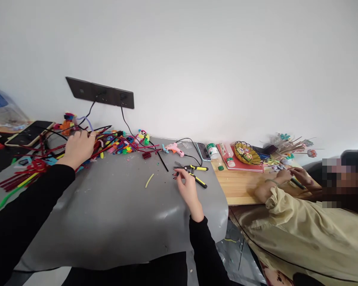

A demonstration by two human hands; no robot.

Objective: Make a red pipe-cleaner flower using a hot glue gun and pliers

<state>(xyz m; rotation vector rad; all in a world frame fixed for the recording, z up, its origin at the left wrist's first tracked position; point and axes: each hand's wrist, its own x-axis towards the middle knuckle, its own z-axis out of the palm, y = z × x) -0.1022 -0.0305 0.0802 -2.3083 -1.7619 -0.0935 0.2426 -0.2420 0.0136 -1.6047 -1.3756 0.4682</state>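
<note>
My left hand [77, 147] reaches into a tangle of pipe cleaners [47, 157], red, black and bright colours, at the back left of the grey mat [113, 214]; its fingers curl into the pile and what they grip is hidden. My right hand [187, 186] lies on the mat beside black-and-yellow pliers [193, 172], fingertips touching the handles, fingers loosely spread. A short yellow-green pipe cleaner piece [149, 180] lies between my hands.
A pink glue gun [174, 149], a phone [203, 151], bottles [214, 153] and a wire basket [247, 153] stand at the back right. A person in a beige top [304, 230] works at the wooden table [241, 186]. Wall sockets [101, 93] carry black cables.
</note>
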